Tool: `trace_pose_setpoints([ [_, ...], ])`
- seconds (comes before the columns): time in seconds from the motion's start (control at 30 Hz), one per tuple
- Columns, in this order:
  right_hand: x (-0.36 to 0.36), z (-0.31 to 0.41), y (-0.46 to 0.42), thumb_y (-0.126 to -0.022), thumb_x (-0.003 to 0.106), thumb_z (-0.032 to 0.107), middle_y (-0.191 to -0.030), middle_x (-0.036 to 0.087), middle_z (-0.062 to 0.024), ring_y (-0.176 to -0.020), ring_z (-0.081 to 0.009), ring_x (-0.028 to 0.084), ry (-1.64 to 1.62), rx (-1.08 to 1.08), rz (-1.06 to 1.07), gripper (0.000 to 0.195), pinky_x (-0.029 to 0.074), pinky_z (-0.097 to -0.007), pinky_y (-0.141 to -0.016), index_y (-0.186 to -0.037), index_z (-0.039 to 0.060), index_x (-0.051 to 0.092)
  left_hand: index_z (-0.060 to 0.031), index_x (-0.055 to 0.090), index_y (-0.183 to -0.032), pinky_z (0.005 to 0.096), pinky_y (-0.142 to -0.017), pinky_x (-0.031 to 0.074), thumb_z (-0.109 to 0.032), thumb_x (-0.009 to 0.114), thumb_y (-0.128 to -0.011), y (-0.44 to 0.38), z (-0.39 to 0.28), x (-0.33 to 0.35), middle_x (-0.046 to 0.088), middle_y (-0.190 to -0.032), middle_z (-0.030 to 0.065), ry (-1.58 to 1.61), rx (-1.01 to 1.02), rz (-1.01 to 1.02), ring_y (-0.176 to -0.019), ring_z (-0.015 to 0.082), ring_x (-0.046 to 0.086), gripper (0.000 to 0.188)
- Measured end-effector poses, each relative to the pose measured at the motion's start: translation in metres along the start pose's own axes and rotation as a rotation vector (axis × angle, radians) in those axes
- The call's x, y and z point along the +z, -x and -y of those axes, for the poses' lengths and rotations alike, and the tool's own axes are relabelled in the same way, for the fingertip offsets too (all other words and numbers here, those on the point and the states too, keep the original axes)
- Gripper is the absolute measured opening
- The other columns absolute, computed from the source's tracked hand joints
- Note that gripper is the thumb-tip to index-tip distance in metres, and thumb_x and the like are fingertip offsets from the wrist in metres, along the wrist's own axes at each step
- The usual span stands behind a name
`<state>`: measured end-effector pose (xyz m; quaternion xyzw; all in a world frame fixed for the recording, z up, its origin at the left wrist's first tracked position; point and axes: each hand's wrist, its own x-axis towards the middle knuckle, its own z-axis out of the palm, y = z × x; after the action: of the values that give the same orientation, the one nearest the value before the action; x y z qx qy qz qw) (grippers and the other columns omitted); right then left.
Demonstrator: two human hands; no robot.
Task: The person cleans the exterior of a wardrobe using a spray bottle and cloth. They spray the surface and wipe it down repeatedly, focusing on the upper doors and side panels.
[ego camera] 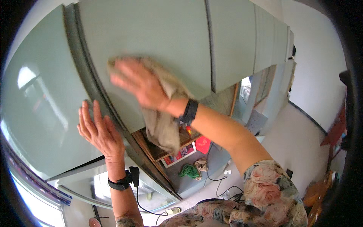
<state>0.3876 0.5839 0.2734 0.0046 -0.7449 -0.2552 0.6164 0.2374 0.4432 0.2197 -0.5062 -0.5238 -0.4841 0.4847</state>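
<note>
My right hand [139, 82], blurred, lies flat over a beige-brown cloth [163, 130] against a pale green cabinet door [158, 37]. Its fingers point to the upper left, and the cloth hangs down below the palm and wrist. Lower on the left, my left hand [99, 130] has its fingers apart, with the fingertips at or near the edge of the curved glossy door [42, 99] and the dark vertical trim [88, 68]. It holds nothing. Both wrists wear black bands.
Below the doors is an open wooden shelf [184, 139] with small items. A framed picture [180, 154], a red card [203, 144] and a green cloth [189, 171] are on the grey surface beneath. Black cables [208, 170] run nearby. A mirror-like panel [119, 184] stands at lower left.
</note>
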Motion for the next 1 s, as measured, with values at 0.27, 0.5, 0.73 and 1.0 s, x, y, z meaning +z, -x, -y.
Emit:
trace_pose_setpoints([
  [0.27, -0.080, -0.035, 0.130, -0.098, 0.052, 0.011, -0.150, 0.049, -0.0136, -0.136, -0.0329, 0.050, 0.184, 0.051, 0.149, 0.041, 0.039, -0.0480, -0.115, -0.138, 0.0178, 0.059, -0.0182, 0.044, -0.154, 0.0596, -0.119, 0.013, -0.054, 0.046, -0.102, 0.006, 0.000, 0.021, 0.032, -0.163, 0.0106, -0.090, 0.047, -0.034, -0.150, 0.0339, 0.027, 0.062],
  [0.5, -0.131, -0.083, 0.051, -0.094, 0.052, 0.001, -0.147, 0.048, -0.0234, -0.136, -0.0437, 0.046, 0.444, 0.437, -0.244, 0.044, 0.037, -0.0494, -0.115, -0.137, 0.0090, 0.055, -0.0186, 0.041, -0.156, 0.0605, -0.119, 0.012, -0.055, 0.046, -0.102, 0.006, -0.012, 0.025, 0.028, -0.164, 0.0156, -0.084, 0.072, -0.035, -0.152, 0.0363, 0.022, 0.065],
  [0.73, -0.088, 0.031, 0.184, -0.089, 0.047, -0.011, -0.154, 0.037, -0.0286, -0.143, -0.0466, 0.035, 0.236, 0.589, 0.054, 0.055, 0.031, -0.0491, -0.119, -0.141, 0.0047, 0.050, -0.0238, 0.039, -0.157, 0.0633, -0.118, 0.013, -0.055, 0.050, -0.102, 0.007, -0.006, 0.024, 0.024, -0.165, 0.0104, -0.064, 0.093, -0.059, -0.152, 0.0353, 0.021, 0.064],
  [1.0, -0.072, 0.015, 0.157, -0.103, 0.042, 0.004, -0.161, 0.030, -0.0239, -0.150, -0.0393, 0.028, 0.358, 0.970, -0.495, 0.049, 0.027, -0.0442, -0.122, -0.152, 0.0093, 0.043, -0.0228, 0.041, -0.156, 0.0634, -0.117, 0.014, -0.052, 0.049, -0.103, 0.007, -0.010, 0.027, 0.024, -0.164, 0.0120, -0.087, 0.097, -0.041, -0.151, 0.0360, 0.020, 0.061],
])
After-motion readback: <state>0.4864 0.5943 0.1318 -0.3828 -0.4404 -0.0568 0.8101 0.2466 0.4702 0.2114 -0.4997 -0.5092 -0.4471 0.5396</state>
